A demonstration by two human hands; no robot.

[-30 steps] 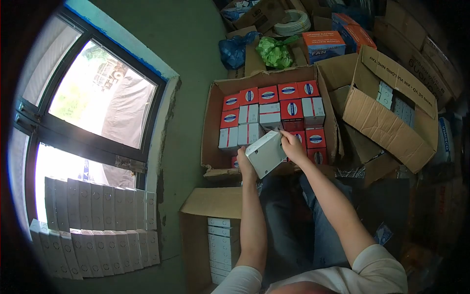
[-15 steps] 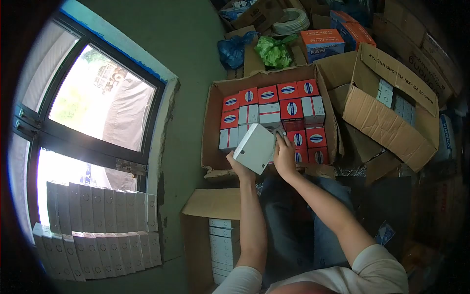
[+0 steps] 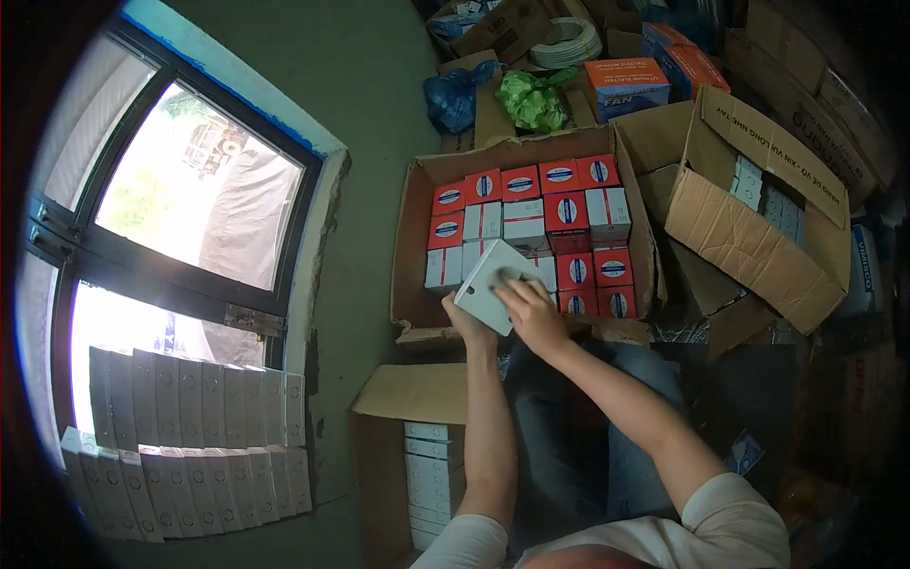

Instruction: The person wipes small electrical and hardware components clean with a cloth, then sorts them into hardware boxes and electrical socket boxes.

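One white box [image 3: 484,284] is above a big carton [image 3: 406,256], gripped at its edge by the left hand [image 3: 469,325]; the right hand [image 3: 536,321] lies on its face, any grip unclear. The big carton holds striped boxes [image 3: 522,223] and red boxes [image 3: 568,213], five along the far row. Two other cartons, a low carton [image 3: 408,391] and a tilted carton [image 3: 749,254], hold pale boxes [image 3: 428,484].

Beyond the torn, fibrous far edge of the large brown corrugated-cardboard carton [image 3: 406,237], the crumpled light-green bag [image 3: 531,101] looks like thin, glossy plastic. Within its walls, the small red printed boxes [image 3: 566,213] look like smooth paperboard. Above its near edge, the white square-faced box [image 3: 486,275] appears smooth, matt and plastic-like. Below that edge, the blue trousers [image 3: 635,436] look like matt denim cloth.
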